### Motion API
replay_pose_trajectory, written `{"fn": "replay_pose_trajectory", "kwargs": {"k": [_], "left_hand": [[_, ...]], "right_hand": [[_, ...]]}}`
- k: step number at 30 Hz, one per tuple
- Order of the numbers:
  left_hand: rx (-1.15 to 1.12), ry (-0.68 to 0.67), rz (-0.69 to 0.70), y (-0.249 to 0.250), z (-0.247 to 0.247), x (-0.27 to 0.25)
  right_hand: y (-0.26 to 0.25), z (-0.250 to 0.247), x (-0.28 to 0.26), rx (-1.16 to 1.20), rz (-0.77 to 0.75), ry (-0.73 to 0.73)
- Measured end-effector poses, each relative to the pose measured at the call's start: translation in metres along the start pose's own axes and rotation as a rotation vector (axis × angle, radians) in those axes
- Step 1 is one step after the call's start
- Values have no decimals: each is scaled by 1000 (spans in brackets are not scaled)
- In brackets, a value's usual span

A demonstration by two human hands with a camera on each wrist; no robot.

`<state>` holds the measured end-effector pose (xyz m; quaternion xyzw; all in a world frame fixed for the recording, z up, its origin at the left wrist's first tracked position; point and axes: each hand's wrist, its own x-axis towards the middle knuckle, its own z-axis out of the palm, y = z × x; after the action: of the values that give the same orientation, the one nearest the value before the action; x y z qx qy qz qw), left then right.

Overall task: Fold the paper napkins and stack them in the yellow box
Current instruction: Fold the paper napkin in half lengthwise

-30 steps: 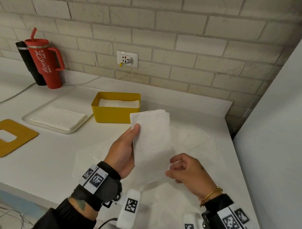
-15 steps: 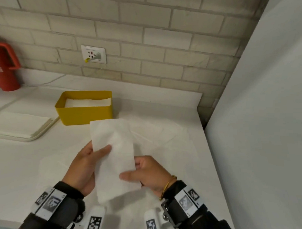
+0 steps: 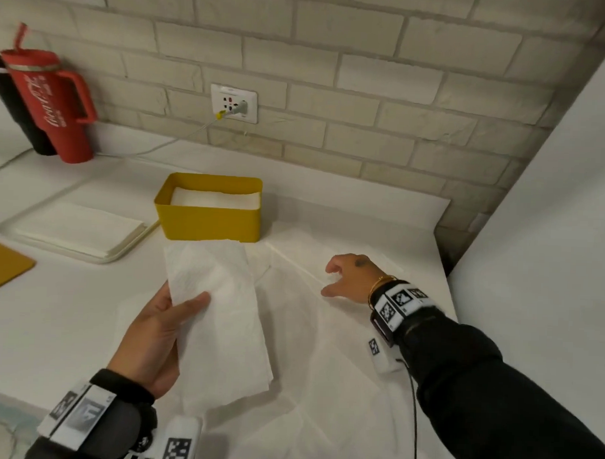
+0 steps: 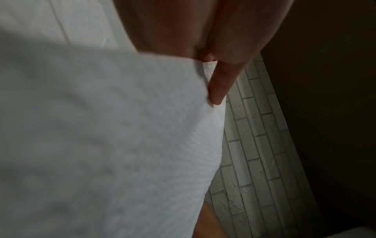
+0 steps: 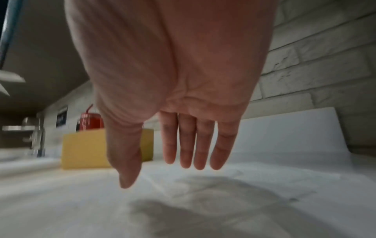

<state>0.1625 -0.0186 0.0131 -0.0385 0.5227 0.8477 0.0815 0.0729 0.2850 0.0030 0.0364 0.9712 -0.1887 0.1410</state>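
My left hand [image 3: 169,314] grips a folded white napkin [image 3: 219,315] above the counter, thumb across its left edge; the left wrist view is filled by that napkin [image 4: 114,136] with a finger [image 4: 219,83] along its edge. The yellow box [image 3: 208,222] stands just beyond it with folded napkins [image 3: 214,200] inside. My right hand [image 3: 340,275] hovers open, palm down, over unfolded napkins [image 3: 325,319] spread on the counter; its straight fingers [image 5: 191,145] hang just above the paper [image 5: 223,190], with the yellow box [image 5: 85,149] behind them.
A white tray [image 3: 71,235] with a napkin stack lies left of the box. A red tumbler [image 3: 55,107] and a black bottle stand at the back left by the brick wall. A yellow board [image 3: 5,267] lies at the left edge. A white wall [image 3: 551,238] closes the right side.
My right hand let go of the folded napkin and moved right over the spread napkins. The left hand keeps the napkin, now nearer the yellow box.
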Motion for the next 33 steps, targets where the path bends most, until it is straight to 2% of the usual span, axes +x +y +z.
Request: {"fn": "replay_pose_trajectory", "kwargs": {"k": [2,4,10,14,18,20,21,23,25,27,30,33], "left_hand": [[-1,26,-1,3,-6,-2],[-7,53,1,6,-13,-2],[-35,100,-5,8,-22,5],[17,91,7,11,-18,15],[189,113,88,17,-10,30],[271,126,138,20,-4,37],[312,121,162,22,1,40],[382,73,201,23,16,40],[386,-23,183,23,35,35],[338,-132,89,17,54,27],[285,-225,-65,1,74,17],[312,-272,-111,-13,80,11]], "right_hand": [[2,6,20,-153,29,-60],[3,10,33,-207,41,-56],[0,12,35,-270,14,53],[-8,-6,11,-134,-10,215],[-28,-46,-29,61,-204,301],[-42,-65,-54,149,-324,245],[-49,-72,-67,189,-373,162],[-60,-83,-90,262,-439,-60],[-65,-86,-102,354,-483,-194],[-62,-82,-101,474,-480,-166],[-51,-67,-89,589,-382,-28],[-39,-52,-86,602,-292,13]]}}
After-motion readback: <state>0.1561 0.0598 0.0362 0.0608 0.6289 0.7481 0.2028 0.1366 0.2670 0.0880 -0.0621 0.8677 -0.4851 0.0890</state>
